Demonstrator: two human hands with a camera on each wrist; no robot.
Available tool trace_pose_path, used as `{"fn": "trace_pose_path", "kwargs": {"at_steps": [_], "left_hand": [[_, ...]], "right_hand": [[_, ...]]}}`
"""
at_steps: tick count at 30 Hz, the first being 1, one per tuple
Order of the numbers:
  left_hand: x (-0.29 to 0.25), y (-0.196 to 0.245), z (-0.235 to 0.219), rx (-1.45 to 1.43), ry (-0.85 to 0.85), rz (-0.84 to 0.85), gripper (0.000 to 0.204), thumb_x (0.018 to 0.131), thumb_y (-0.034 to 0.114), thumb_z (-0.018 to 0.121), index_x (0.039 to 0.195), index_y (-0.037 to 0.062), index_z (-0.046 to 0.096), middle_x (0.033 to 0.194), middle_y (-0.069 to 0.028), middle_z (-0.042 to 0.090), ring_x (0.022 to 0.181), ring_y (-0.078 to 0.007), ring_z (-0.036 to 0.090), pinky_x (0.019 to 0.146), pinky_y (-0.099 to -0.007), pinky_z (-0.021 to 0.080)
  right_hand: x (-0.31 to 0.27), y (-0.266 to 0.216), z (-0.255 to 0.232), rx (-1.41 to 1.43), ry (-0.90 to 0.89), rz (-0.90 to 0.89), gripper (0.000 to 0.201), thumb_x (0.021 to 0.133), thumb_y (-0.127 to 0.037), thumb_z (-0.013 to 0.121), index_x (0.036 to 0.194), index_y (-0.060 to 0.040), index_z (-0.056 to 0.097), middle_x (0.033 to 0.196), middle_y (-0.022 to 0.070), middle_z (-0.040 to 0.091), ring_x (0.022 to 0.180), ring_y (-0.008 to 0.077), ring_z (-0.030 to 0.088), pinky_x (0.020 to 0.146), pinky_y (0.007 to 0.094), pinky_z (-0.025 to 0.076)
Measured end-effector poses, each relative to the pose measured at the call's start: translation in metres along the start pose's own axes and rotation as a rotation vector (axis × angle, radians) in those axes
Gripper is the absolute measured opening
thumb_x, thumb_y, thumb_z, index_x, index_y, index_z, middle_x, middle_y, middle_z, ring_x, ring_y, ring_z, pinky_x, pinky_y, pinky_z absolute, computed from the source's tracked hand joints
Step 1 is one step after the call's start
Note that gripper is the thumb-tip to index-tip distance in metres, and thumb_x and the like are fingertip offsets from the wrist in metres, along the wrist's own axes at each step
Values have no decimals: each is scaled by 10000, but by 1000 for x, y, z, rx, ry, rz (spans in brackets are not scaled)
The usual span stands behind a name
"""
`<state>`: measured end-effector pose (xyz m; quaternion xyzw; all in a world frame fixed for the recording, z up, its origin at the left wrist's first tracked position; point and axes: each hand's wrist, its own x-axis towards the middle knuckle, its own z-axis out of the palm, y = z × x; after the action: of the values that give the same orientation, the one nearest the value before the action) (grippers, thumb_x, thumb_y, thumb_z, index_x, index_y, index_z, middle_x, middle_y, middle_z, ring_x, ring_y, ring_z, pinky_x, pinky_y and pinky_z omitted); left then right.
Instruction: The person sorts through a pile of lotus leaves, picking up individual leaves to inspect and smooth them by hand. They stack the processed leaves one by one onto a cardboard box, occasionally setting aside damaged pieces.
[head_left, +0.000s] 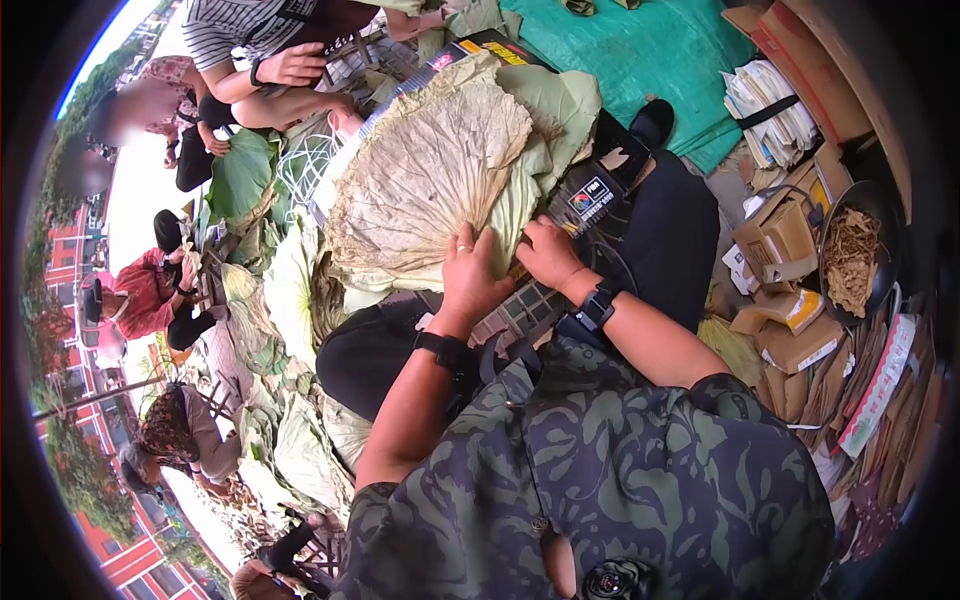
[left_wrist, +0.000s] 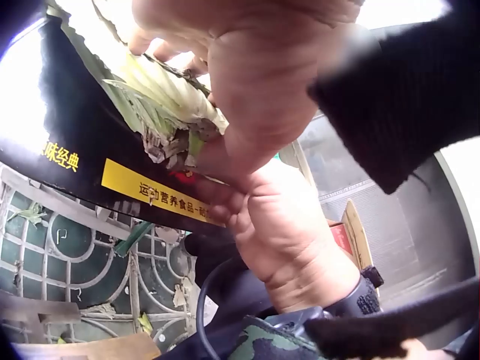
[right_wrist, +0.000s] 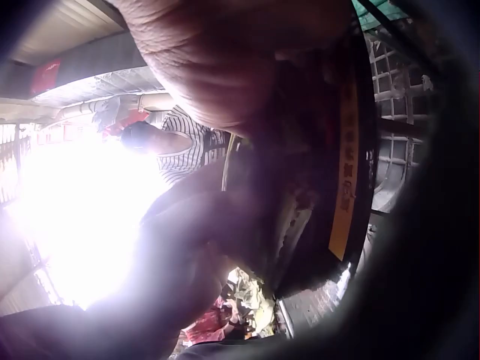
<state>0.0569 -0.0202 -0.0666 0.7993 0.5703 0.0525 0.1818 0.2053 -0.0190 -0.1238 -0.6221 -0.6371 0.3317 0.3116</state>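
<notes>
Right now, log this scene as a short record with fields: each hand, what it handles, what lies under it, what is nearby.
left hand: rests on the near edge of the dried lotus leaf, fingers pressed on it
right hand: grips the same edge beside the left
under the leaf: black printed board on the lap
nearby right: dark bowl of dried strips, cardboard boxes
nearby left: fresh green leaves, seated people

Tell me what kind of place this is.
Probably an outdoor work spot where leaves get sorted. Both hands, left hand and right hand, press a stack of large dried leaves; other seated people handle green leaves, beside piled cardboard boxes.
</notes>
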Motion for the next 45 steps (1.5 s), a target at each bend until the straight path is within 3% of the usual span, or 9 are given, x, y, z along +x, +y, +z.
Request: {"fn": "trace_pose_path", "kwargs": {"at_steps": [6, 8, 12, 18, 21, 26, 34, 38, 45], "left_hand": [[3, 8, 5, 76, 4, -74, 701, 590, 211, 661, 1230, 82, 405, 1323, -265, 330, 1215, -460, 307, 957, -516, 302], [1, 8, 10, 92, -6, -95, 702, 602, 203, 653, 1242, 84, 389, 1347, -246, 306, 1232, -452, 288, 954, -552, 273], [-2, 3, 16, 48, 10, -85, 742, 598, 219, 653, 1271, 83, 370, 1358, -237, 296, 1250, -441, 266, 970, -548, 259], [-2, -2, 8, 24, 0, -76, 746, 598, 225, 656, 1273, 86, 371, 1355, -226, 306, 1244, -437, 278, 966, -537, 277], [-5, -2, 11, 33, -12, -75, 742, 596, 224, 668, 1266, 93, 378, 1349, -218, 315, 1239, -436, 288, 951, -535, 293], [-4, -4, 5, 9, -55, -68, 813, 578, 318, 738, 1275, 111, 374, 1351, -203, 308, 1239, -430, 290, 938, -534, 308], [-10, -22, -15, -212, 130, -54, 641, 672, 421, 663, 1189, 82, 495, 1280, -202, 408, 1183, -374, 375, 959, -495, 300], [4, -44, -16, -253, 353, -13, 472, 701, 299, 665, 1093, 62, 552, 1219, -203, 468, 1137, -372, 417, 923, -473, 343], [20, -86, -29, -161, 396, -72, 470, 702, 298, 666, 1104, 81, 557, 1249, -209, 446, 1168, -400, 385, 945, -465, 329]], "right_hand": [[-2, 4, 5, 57, 66, 54, 224, 687, -151, 566, 826, 24, 558, 877, 229, 540, 794, 390, 550, 704, 444, 451], [7, 26, 27, 672, 222, 233, 349, 685, -141, 590, 981, 40, 546, 953, 234, 550, 780, 366, 574, 688, 395, 466], [20, 15, 11, 990, 111, 620, 426, 723, -131, 636, 1072, 73, 503, 897, 135, 585, 727, 240, 589, 616, 340, 486], [17, 17, 32, 802, 216, 566, 334, 670, -164, 656, 899, 54, 548, 846, 178, 618, 785, 250, 596, 693, 358, 454], [12, 14, 31, 626, 158, 529, 169, 753, -75, 608, 874, 2, 520, 769, 66, 561, 632, 137, 540, 497, 271, 425], [9, 1, 12, 919, 171, 623, 294, 780, -35, 549, 1060, 11, 474, 861, 66, 554, 655, 139, 548, 525, 255, 450], [9, 7, -22, 733, 315, 548, 327, 809, -68, 521, 1123, 8, 471, 848, 57, 546, 613, 112, 533, 471, 227, 420], [11, 1, -15, 462, 186, 146, 241, 814, -67, 533, 1039, 19, 522, 914, 71, 567, 717, 102, 543, 630, 222, 457], [28, -72, 2, -208, 95, -375, 388, 699, -111, 609, 1064, -17, 520, 1100, 178, 507, 1062, 360, 458, 925, 411, 365]]}}
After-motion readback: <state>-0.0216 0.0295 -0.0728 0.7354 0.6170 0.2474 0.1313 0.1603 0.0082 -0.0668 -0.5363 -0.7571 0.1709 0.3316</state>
